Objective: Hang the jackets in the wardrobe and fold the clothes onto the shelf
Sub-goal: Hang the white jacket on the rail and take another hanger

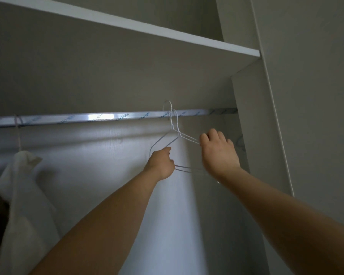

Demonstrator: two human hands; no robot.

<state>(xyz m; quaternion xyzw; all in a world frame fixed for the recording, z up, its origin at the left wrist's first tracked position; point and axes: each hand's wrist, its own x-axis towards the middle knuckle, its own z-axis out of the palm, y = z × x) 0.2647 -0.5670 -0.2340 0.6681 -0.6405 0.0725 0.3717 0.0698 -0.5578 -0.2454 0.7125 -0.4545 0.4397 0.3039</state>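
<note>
Under the wardrobe's clothes rail (111, 117), we see both hands raised to a pair of thin white wire hangers (174, 124). The left hand (162, 164) has its fingers curled round the left shoulder and bottom wire of the hangers, with the forefinger stretched up along the sloping wire. The right hand (218, 151) has its fingers bent over the right shoulder wire and grips it near the corner; its back faces us, so the fingertips are hidden. The two hooks rest over the rail, close together, near its right end. The rail is a shiny metal bar with printed film on it, running from the left edge to the right side panel (252, 126). Far to the left a white garment (22, 185) hangs from the same rail on another hanger, well apart from the hands. Above the rail a white shelf (147, 26) spans the wardrobe, and a pale back wall (87, 165) lies behind the hangers.
</note>
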